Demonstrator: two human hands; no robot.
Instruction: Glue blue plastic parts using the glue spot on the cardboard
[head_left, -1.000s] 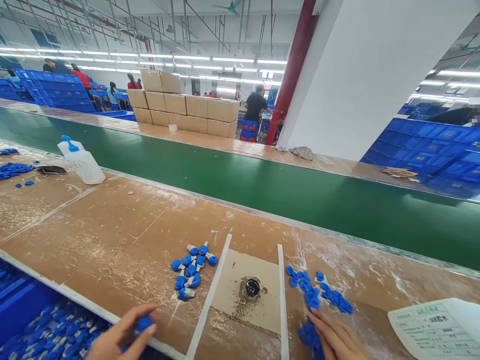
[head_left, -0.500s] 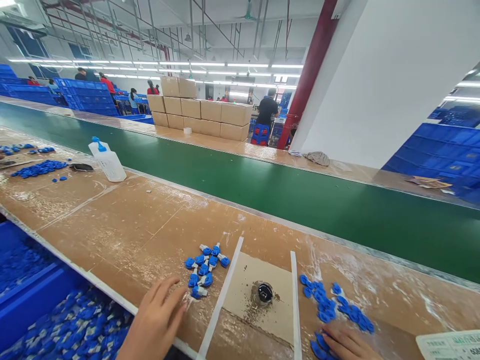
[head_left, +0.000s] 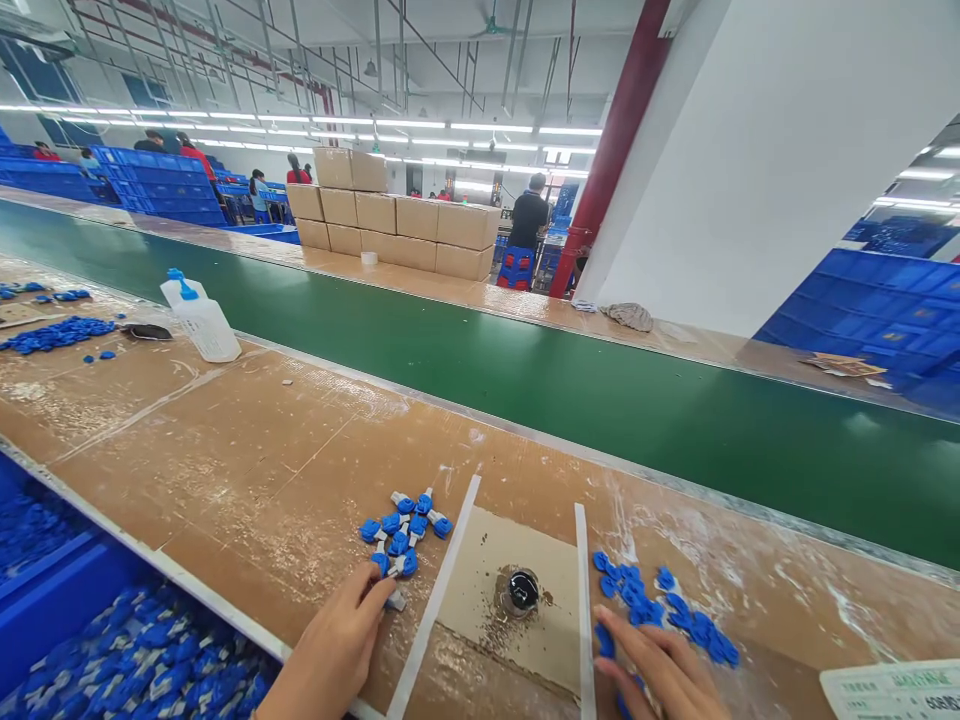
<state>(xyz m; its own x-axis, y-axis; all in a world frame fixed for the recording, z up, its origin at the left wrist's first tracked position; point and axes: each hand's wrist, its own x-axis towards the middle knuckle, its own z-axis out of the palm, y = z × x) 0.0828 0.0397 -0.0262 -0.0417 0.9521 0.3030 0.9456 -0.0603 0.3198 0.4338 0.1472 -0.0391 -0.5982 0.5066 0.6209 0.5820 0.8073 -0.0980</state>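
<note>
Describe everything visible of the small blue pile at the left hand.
The small pile is a loose cluster of rounded blue pieces with pale ends pointing various ways; they look like plastic or rubber. It lies on the brown worktop, left of a white strip. The left hand is at its near edge, partly hiding the nearest piece; whether it grips that is unclear.

Single head view, forward and down: bench (head_left: pixel 247 440) near, green belt (head_left: pixel 450 350) beyond.

The brown bench (head_left: pixel 247 440) carries clustered blue parts (head_left: pixel 398 543) and a bottle (head_left: pixel 210 332). Cardboard (head_left: pixel 544 545) lies between two strips of tape (head_left: pixel 433 600).
</note>
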